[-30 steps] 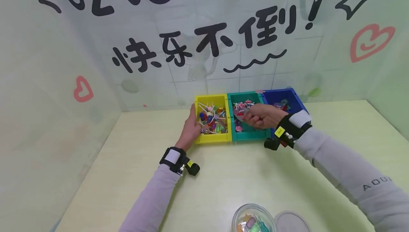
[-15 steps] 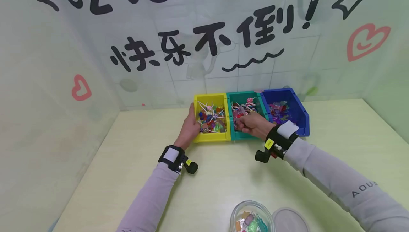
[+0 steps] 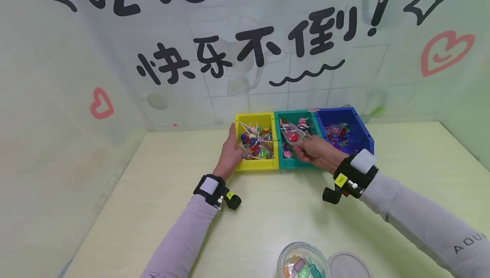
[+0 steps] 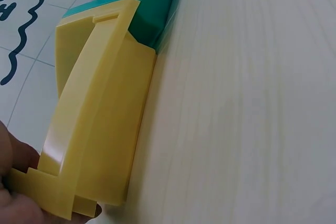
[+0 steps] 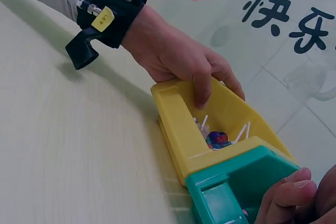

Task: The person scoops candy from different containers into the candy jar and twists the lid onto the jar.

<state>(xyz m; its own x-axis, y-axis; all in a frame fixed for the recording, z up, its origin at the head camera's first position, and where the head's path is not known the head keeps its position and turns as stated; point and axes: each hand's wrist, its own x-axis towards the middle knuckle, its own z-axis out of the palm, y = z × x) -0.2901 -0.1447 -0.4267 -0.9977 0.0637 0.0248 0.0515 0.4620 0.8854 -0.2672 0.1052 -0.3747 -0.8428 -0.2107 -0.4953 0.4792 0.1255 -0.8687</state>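
Observation:
Three joined bins stand at the back wall: yellow bin (image 3: 255, 166) with lollipops, green bin (image 3: 297, 164) with wrapped sweets, blue bin (image 3: 365, 137) with purple sweets. My left hand (image 3: 234, 149) grips the yellow bin's left wall, thumb hooked over the rim; the right wrist view shows this left hand (image 5: 181, 61) on the yellow bin (image 5: 178, 124). My right hand (image 3: 301, 148) hovers over the green bin's front half and pinches a clear scoop-like piece (image 3: 291, 135) with a red sweet on it. What that piece is stays unclear.
A clear round jar (image 3: 303, 264) of mixed sweets and its lid (image 3: 349, 267) sit on the pale table (image 3: 268, 218) at the near edge. Green printed walls close the table at back and left. The left wrist view shows only the yellow bin's side (image 4: 100, 129).
My right hand dipped toward the green bin's front, then drew back to the right with the clear piece raised over the sweets. My left hand stayed on the yellow bin.

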